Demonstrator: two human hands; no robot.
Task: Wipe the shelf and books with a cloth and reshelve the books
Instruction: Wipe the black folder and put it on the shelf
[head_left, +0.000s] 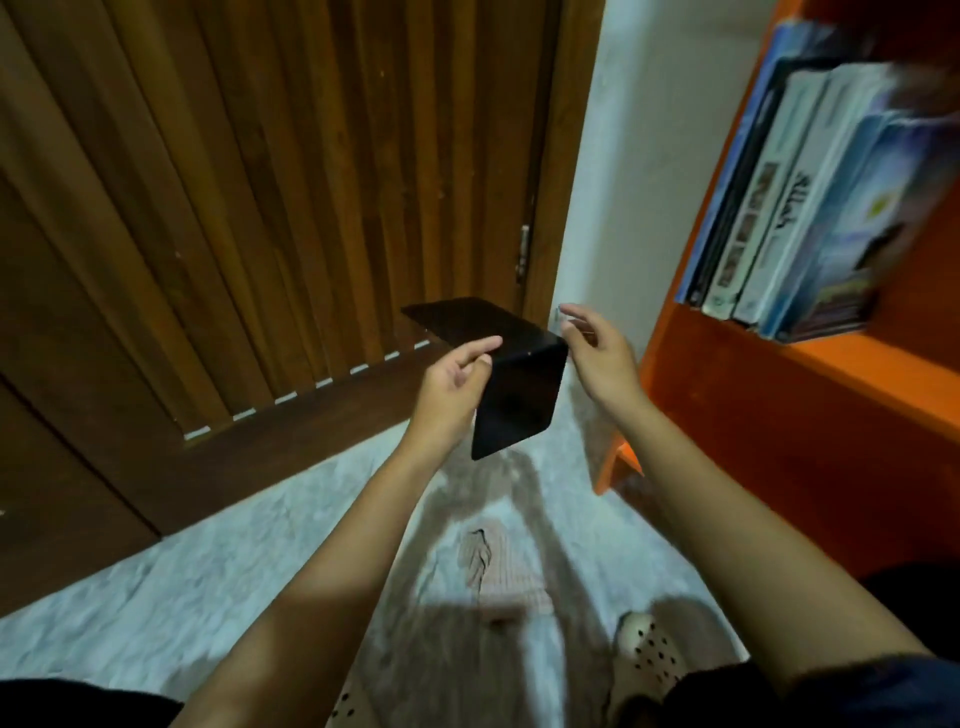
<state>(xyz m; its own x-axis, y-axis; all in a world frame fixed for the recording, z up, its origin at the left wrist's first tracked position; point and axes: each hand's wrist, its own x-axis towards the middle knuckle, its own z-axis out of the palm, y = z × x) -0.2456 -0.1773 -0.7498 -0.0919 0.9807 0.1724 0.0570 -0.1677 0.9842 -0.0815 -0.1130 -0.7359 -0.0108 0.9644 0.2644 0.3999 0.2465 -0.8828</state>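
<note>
My left hand (457, 379) pinches a black L-shaped metal bookend (519, 389) at its bend, holding it up in mid-air in front of the door. My right hand (597, 353) hovers just right of the bookend with fingers spread and relaxed, holding nothing. The orange shelf (779, 395) stands at the right, with several books (810, 208) leaning upright on it. A striped pinkish cloth (498, 561) lies on the floor below my arms.
A brown slatted wooden door (260, 208) fills the left and back. A pale marbled floor (208, 571) lies underneath, a white wall strip (649, 156) sits between door and shelf. A perforated cream sandal (649, 654) shows at the bottom.
</note>
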